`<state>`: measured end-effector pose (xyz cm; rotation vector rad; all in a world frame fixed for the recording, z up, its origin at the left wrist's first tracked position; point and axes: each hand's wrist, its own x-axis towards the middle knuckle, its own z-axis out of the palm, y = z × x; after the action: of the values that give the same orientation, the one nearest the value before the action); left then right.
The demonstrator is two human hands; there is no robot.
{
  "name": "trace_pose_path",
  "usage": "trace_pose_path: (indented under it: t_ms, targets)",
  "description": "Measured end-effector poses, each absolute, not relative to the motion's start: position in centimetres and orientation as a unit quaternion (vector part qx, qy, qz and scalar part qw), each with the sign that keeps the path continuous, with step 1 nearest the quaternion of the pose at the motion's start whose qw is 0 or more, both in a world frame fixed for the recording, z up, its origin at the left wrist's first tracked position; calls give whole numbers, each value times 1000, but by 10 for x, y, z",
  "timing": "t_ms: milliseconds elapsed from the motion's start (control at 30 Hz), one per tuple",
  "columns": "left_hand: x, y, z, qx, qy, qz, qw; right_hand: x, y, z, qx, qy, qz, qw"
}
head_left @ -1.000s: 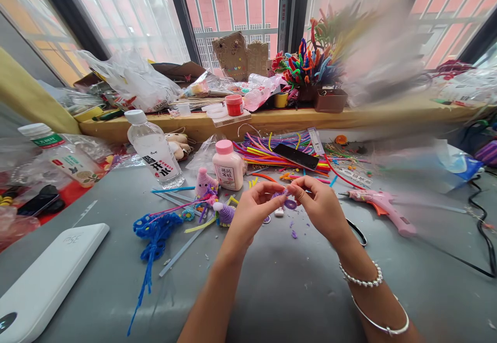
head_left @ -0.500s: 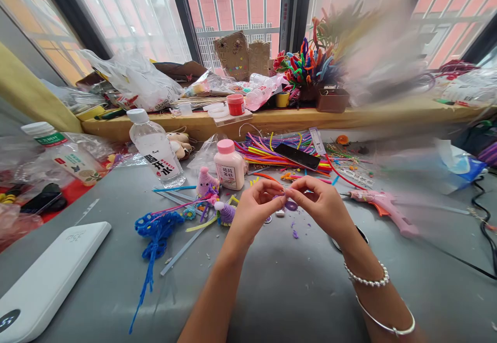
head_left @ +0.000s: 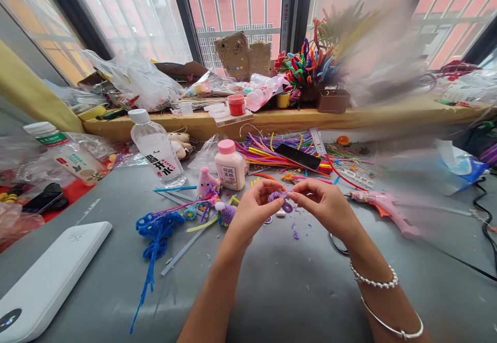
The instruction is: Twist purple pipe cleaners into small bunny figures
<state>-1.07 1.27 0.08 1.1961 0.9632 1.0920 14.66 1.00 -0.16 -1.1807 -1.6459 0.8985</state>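
My left hand [head_left: 254,208] pinches a small coiled purple pipe cleaner [head_left: 275,196] between thumb and fingers. At its right end, the fingertips of my right hand [head_left: 321,203] are closed on a thin purple strand of it. Just below the fingertips a purple ring-like piece [head_left: 287,206] shows; whether it touches the work I cannot tell. Purple fluff scraps [head_left: 295,234] lie on the table beneath. Left of my left hand are a purple coiled figure [head_left: 227,213] and a pink figure [head_left: 207,181]. A round dark-rimmed object [head_left: 339,244] is partly hidden by my right wrist.
A pink glue gun [head_left: 388,211] lies to the right. Behind my hands are a pink-capped bottle [head_left: 230,167], a phone [head_left: 298,156] and bundled pipe cleaners [head_left: 260,151]. Leftward are a blue pipe-cleaner piece [head_left: 157,231], a water bottle [head_left: 159,151] and a white power bank [head_left: 58,281].
My right hand has moved slightly right, away from my left. The purple coil, mostly hidden by the fingers before, now shows between the hands.
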Motion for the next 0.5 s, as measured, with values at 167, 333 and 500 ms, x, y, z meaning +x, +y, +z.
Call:
trace_pose_path:
  t_ms: [167, 333, 500]
  targets:
    - [-7, 13, -2, 473, 398, 520, 589, 140, 9, -2, -476, -627, 384, 483]
    - [3, 11, -3, 391, 331, 582, 632, 129, 9, -6, -438, -495, 483, 575]
    - [12, 9, -6, 353, 326, 629, 611, 124, 8, -7, -424, -488, 508, 568]
